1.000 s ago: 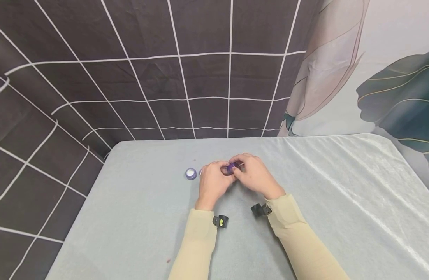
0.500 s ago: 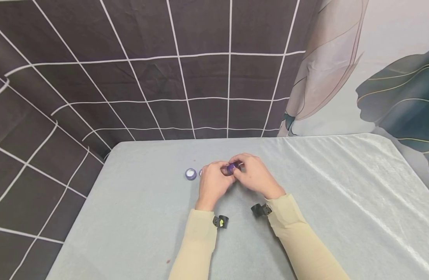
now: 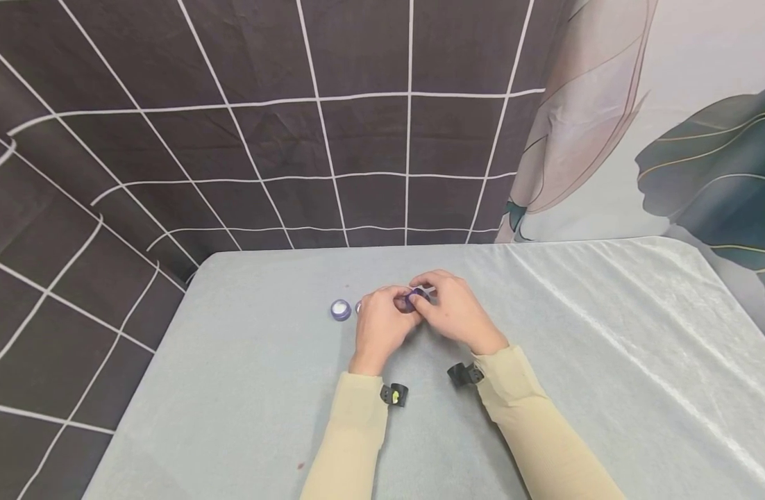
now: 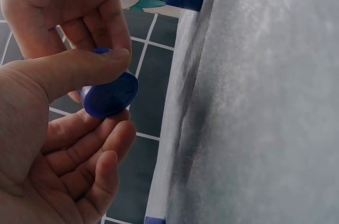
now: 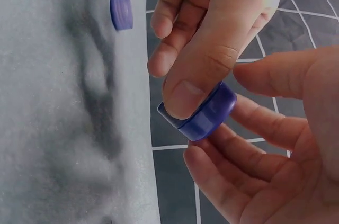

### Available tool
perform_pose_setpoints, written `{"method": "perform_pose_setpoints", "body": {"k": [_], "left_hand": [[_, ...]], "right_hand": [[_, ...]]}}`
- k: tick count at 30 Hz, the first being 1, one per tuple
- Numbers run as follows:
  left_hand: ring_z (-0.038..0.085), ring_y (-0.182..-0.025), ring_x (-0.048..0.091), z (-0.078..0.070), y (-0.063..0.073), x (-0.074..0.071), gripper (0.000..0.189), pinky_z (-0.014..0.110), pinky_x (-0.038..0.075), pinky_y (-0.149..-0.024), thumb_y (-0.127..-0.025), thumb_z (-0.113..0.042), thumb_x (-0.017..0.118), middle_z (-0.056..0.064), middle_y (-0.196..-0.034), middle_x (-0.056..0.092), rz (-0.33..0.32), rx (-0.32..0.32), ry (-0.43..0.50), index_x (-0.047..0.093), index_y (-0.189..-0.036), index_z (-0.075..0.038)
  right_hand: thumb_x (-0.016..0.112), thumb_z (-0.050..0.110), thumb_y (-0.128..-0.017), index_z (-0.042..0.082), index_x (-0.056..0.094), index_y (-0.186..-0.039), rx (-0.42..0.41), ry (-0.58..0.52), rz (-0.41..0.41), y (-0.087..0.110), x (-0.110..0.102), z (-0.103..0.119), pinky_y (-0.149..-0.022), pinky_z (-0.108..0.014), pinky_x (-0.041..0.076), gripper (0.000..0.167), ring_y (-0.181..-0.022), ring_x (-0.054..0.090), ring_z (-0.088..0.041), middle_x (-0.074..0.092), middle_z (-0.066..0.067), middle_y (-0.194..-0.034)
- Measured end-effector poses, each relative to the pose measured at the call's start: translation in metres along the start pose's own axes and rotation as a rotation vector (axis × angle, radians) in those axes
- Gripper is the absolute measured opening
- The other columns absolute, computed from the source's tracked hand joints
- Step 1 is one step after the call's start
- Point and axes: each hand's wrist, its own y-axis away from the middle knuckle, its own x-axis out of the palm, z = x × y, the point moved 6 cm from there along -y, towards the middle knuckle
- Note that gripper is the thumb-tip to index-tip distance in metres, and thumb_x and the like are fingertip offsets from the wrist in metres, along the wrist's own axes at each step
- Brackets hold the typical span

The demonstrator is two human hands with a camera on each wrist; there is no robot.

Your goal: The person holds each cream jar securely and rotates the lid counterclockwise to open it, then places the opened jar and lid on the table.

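Observation:
Above the table my two hands hold one small purple cosmetic jar [image 5: 206, 118] between them. My left hand [image 3: 382, 321] pinches it, with the thumb lying across its side in both wrist views. From the other side my right hand [image 3: 452, 312] has curled fingers and thumb at the jar's edge. In the left wrist view the jar turns a flat round face to the camera and looks blue. A similar jar with a pale round top [image 3: 340, 310] stands left of my left hand. Another jar [image 3: 358, 307] is mostly hidden behind that hand.
A grey-white cloth covers the table [image 3: 245, 389]. Two purple jars [image 5: 122, 10] stand close together in the right wrist view. Behind the table hangs a dark cloth with a white grid [image 3: 364, 139], and a patterned curtain [image 3: 582, 139] is at the right.
My right thumb and fingers have shifted slightly on the jar, and it has turned a little between my hands. The jars on the table have stayed put.

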Motion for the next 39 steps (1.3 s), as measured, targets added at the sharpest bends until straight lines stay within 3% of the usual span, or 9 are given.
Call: {"method": "perform_pose_setpoints", "body": {"k": [14,31,39], "left_hand": [[0.010,-0.072,0.061,-0.0026,0.0007,-0.0007,0.025,0.034,0.047,-0.075,-0.072,-0.026,0.086,-0.007,-0.076,0.068,0.005,0.007,-0.001,0.077,-0.094,-0.016],[0.010,-0.071,0.058,-0.0017,0.0015,-0.0002,0.026,0.034,0.046,-0.074,-0.072,-0.024,0.086,-0.008,-0.074,0.064,0.006,0.018,-0.012,0.077,-0.095,-0.015],[0.011,-0.070,0.056,-0.0010,0.0014,0.0007,0.022,0.033,0.046,-0.071,-0.072,-0.024,0.085,-0.007,-0.073,0.062,0.011,0.013,-0.019,0.074,-0.089,-0.015]], "right_hand": [[0.071,0.028,-0.091,-0.001,0.070,-0.114,0.194,-0.012,-0.075,0.0009,-0.0016,-0.0048,-0.086,-0.046,0.053,0.037,-0.097,0.070,-0.030,0.073,-0.017,-0.106],[0.070,0.032,-0.092,-0.002,0.070,-0.111,0.255,0.009,-0.118,0.0033,0.0032,-0.0060,-0.083,-0.047,0.052,0.039,-0.091,0.069,-0.030,0.073,-0.015,-0.096],[0.071,0.033,-0.091,-0.001,0.072,-0.108,0.243,0.021,-0.125,0.0039,0.0047,-0.0058,-0.079,-0.047,0.052,0.039,-0.088,0.068,-0.031,0.073,-0.013,-0.091]]}}
